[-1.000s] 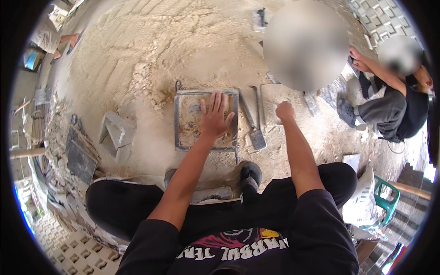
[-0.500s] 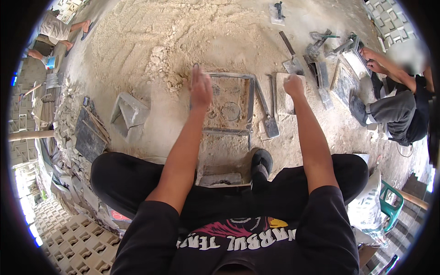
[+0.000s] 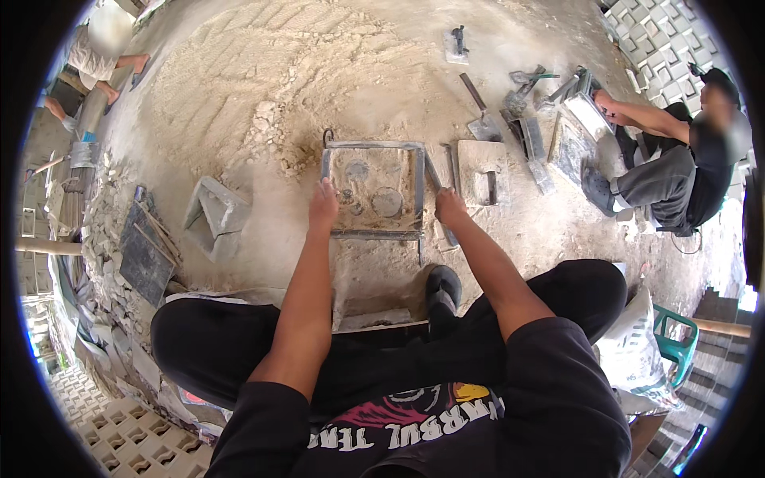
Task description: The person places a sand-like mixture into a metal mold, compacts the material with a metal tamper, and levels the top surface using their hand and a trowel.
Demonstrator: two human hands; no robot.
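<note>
A rectangular dark metal frame (image 3: 418, 185) lies on the dusty ground in front of me, with sandy material and several round pieces (image 3: 386, 201) inside it. My left hand (image 3: 323, 209) is closed around the frame's left side bar. Just right of the frame, my right hand (image 3: 451, 209) is curled closed over a dark flat bar (image 3: 432, 174) and the handle of a small trowel (image 3: 453, 238). Its fingers hide where these meet, so what it grips is unclear. A square float board (image 3: 472, 159) with a slotted handle lies beside that hand.
Loose sand (image 3: 239, 88) spreads beyond the frame. A hollow grey block (image 3: 213, 215) sits left, near dark slabs (image 3: 147, 251) and rubble. A pointed trowel (image 3: 484, 127) and moulds (image 3: 527, 139) lie right. Another person (image 3: 677, 175) works there; someone else (image 3: 96, 60) is at far left.
My left hand has come nearer along the frame's left side and curled. My right hand has left the float board and moved left to the bar and small trowel. The view has shifted slightly.
</note>
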